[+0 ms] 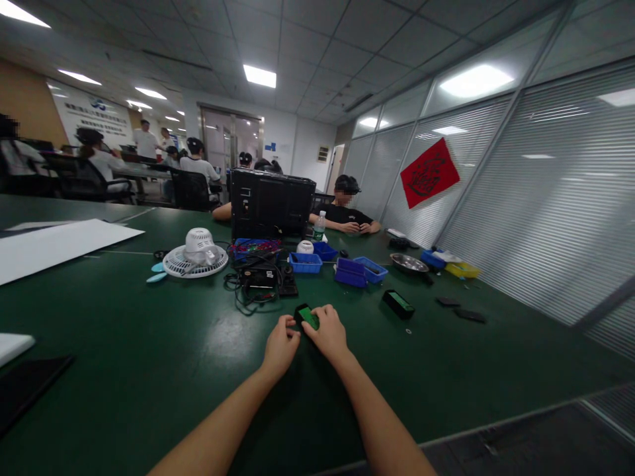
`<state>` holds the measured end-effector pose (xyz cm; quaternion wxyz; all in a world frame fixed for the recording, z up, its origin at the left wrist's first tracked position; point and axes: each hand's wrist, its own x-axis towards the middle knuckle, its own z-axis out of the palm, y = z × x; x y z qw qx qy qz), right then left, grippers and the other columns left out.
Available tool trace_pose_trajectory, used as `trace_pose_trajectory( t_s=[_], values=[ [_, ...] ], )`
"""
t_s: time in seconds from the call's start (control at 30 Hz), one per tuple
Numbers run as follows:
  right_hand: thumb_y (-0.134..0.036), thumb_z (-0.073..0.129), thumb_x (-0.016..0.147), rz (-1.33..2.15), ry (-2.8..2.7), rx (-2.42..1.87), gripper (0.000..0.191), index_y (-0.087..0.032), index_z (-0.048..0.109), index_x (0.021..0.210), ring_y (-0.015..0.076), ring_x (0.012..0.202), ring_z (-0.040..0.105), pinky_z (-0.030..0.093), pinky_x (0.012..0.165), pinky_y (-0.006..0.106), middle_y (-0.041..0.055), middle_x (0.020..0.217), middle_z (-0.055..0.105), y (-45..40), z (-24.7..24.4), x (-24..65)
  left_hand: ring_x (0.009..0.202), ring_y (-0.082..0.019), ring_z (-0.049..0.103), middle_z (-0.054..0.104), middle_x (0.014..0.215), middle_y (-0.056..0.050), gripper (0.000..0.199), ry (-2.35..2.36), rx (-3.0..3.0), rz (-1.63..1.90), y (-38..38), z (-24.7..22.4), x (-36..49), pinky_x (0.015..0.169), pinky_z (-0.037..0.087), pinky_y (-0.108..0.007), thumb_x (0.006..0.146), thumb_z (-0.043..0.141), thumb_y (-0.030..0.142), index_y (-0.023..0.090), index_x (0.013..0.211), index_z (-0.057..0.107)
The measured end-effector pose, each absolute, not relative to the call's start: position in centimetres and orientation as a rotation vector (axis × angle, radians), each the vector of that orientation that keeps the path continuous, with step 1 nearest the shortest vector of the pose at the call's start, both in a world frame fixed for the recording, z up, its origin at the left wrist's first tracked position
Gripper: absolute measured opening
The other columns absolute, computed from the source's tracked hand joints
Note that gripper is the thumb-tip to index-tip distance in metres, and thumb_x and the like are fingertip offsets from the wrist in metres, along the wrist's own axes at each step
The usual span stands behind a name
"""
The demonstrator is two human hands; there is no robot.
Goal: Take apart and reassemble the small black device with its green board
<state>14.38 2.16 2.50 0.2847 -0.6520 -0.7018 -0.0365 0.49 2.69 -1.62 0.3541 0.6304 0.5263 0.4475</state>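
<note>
A small black open case with a green circuit board (308,317) in it rests on the green table in front of me. My right hand (328,332) grips it from the right, thumb on the near side and fingers over the far edge. Close by the left end of the case is my left hand (281,346), its fingers curled in toward the thumb. Whatever those fingers hold, if anything, is too small to see. A second black case with a green board (398,304) lies apart to the right, with a small pale ring (408,331) near it.
Beyond my hands are tangled cables with a black power box (260,277), blue bins (305,263) and a large black monitor-like housing (272,206). A white fan part (195,258) lies left; a metal bowl (409,263) and flat black pieces (469,316) lie right. A person (347,210) sits opposite.
</note>
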Motion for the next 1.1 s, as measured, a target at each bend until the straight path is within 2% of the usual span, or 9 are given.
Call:
trace_pose_trajectory(
  t_s=[0.13, 0.27, 0.4, 0.5, 0.6, 0.7, 0.77, 0.93, 1.1],
  values=[
    [-0.037, 0.049, 0.08, -0.037, -1.903, -1.762, 0.018, -0.023, 0.059, 0.087, 0.0177, 0.085, 0.052, 0.04, 0.068, 0.025, 0.0046, 0.088, 0.054, 2.4, 2.4, 14.7, 0.074, -0.01, 0.06, 0.06, 0.103, -0.006, 0.032, 1.358, 1.629, 1.159, 2.8, -1.7, 0.5, 0.074, 0.045, -0.024, 0.072, 0.05, 0.012, 0.018, 0.103, 0.044],
    [-0.037, 0.048, 0.081, 0.011, -1.901, -1.758, 0.018, -0.022, 0.058, 0.086, 0.0161, 0.081, 0.053, 0.039, 0.067, 0.024, 0.0038, 0.088, 0.055, 2.4, 2.5, 14.8, 0.075, -0.01, 0.06, 0.06, 0.106, -0.007, 0.034, 1.333, 1.63, 1.16, 2.8, -1.8, 0.5, 0.074, 0.046, -0.025, 0.071, 0.05, 0.012, 0.018, 0.105, 0.046],
    [-0.038, 0.04, 0.085, 0.195, -1.856, -1.648, 0.026, -0.02, 0.058, 0.077, 0.0131, 0.072, 0.055, 0.04, 0.067, 0.023, 0.0019, 0.079, 0.057, 2.6, 2.5, 14.7, 0.082, -0.011, 0.06, 0.058, 0.111, -0.007, 0.038, 1.273, 1.606, 1.163, 2.8, -1.7, 0.4, 0.074, 0.047, -0.024, 0.072, 0.049, 0.011, 0.018, 0.109, 0.045],
    [-0.037, 0.034, 0.087, 0.318, -1.756, -1.558, 0.03, -0.02, 0.058, 0.08, 0.0128, 0.072, 0.056, 0.042, 0.067, 0.023, 0.0011, 0.076, 0.059, 2.9, 2.0, 14.7, 0.087, -0.013, 0.059, 0.057, 0.112, -0.008, 0.039, 1.296, 1.612, 1.198, 2.8, -1.6, 0.3, 0.073, 0.048, -0.025, 0.073, 0.049, 0.014, 0.018, 0.112, 0.045],
    [-0.04, 0.032, 0.086, 0.519, -1.625, -1.528, 0.032, -0.02, 0.057, 0.09, 0.0122, 0.062, 0.057, 0.045, 0.055, 0.023, 0.0003, 0.073, 0.059, 3.3, 1.2, 14.7, 0.092, -0.018, 0.057, 0.056, 0.111, -0.009, 0.04, 1.388, 1.698, 1.223, 2.6, -1.3, 0.1, 0.077, 0.047, -0.029, 0.075, 0.053, 0.027, 0.017, 0.114, 0.046],
    [-0.044, 0.032, 0.084, 0.842, -1.514, -1.421, 0.035, -0.019, 0.052, 0.1, 0.0096, 0.048, 0.054, 0.044, 0.04, 0.021, -0.0013, 0.071, 0.056, 3.6, 0.4, 14.2, 0.101, -0.022, 0.053, 0.055, 0.11, -0.009, 0.046, 1.478, 1.87, 1.23, 2.2, -0.9, -0.1, 0.088, 0.042, -0.034, 0.073, 0.057, 0.037, 0.016, 0.114, 0.047],
    [-0.043, 0.036, 0.082, 0.993, -1.496, -1.309, 0.036, -0.018, 0.05, 0.104, 0.0087, 0.049, 0.054, 0.046, 0.039, 0.02, -0.0008, 0.075, 0.056, 3.7, 0.0, 13.7, 0.107, -0.024, 0.049, 0.054, 0.112, -0.01, 0.05, 1.553, 1.973, 1.248, 2.0, -0.7, -0.4, 0.094, 0.038, -0.037, 0.071, 0.059, 0.039, 0.016, 0.114, 0.047],
    [-0.04, 0.044, 0.079, 1.131, -1.546, -1.15, 0.036, -0.017, 0.05, 0.106, 0.0117, 0.066, 0.058, 0.047, 0.041, 0.018, 0.0034, 0.083, 0.057, 3.6, -0.3, 12.7, 0.115, -0.023, 0.045, 0.051, 0.121, -0.01, 0.051, 1.604, 2.012, 1.262, 2.2, -1.0, -0.9, 0.098, 0.035, -0.037, 0.072, 0.056, 0.025, 0.015, 0.12, 0.044],
    [-0.037, 0.045, 0.08, 1.093, -1.593, -1.191, 0.032, -0.016, 0.053, 0.102, 0.0099, 0.062, 0.055, 0.042, 0.038, 0.016, 0.003, 0.079, 0.058, 3.6, -0.3, 12.7, 0.122, -0.02, 0.041, 0.046, 0.13, -0.011, 0.058, 1.573, 1.952, 1.219, 2.5, -0.8, -1.0, 0.102, 0.033, -0.034, 0.071, 0.051, 0.014, 0.013, 0.128, 0.039]
  ],
)
